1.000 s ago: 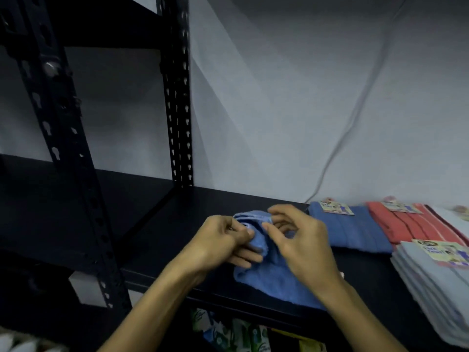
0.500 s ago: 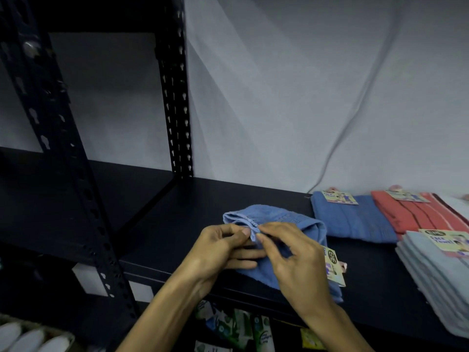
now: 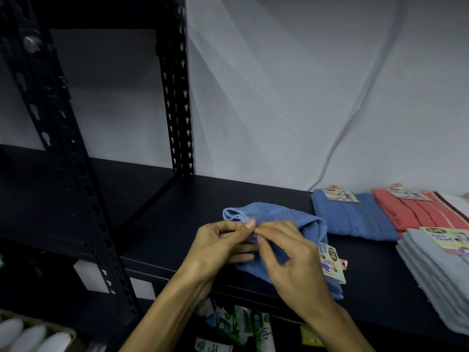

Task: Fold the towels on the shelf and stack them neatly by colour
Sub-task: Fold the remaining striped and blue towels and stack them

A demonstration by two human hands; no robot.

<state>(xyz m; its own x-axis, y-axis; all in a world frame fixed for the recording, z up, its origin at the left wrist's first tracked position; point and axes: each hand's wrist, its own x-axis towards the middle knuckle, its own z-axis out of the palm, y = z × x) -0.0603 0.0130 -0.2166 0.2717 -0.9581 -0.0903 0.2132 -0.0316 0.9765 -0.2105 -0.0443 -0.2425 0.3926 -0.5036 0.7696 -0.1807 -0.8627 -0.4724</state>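
Note:
A loose blue towel [image 3: 276, 217] with a paper label [image 3: 331, 261] lies on the black shelf [image 3: 193, 212], near its front edge. My left hand [image 3: 220, 246] pinches the towel's near left edge between thumb and fingers. Right beside it, my right hand [image 3: 289, 255] pinches the same edge, and covers the towel's middle. Further right lie a folded blue towel [image 3: 355, 217], folded red towels [image 3: 416, 212] and a stack of pale grey towels [image 3: 436, 273], each with a label.
Black perforated uprights [image 3: 177, 97] stand at the left and back of the shelf. A grey cable [image 3: 355, 115] hangs down the white wall. Green packets [image 3: 241, 323] sit on the level below, and white bottles [image 3: 30, 334] at the bottom left.
The towel, bunched up in both hands a second ago, now lies spread flatter on the shelf with its label showing. Both hands have shifted to pinch its near edge.

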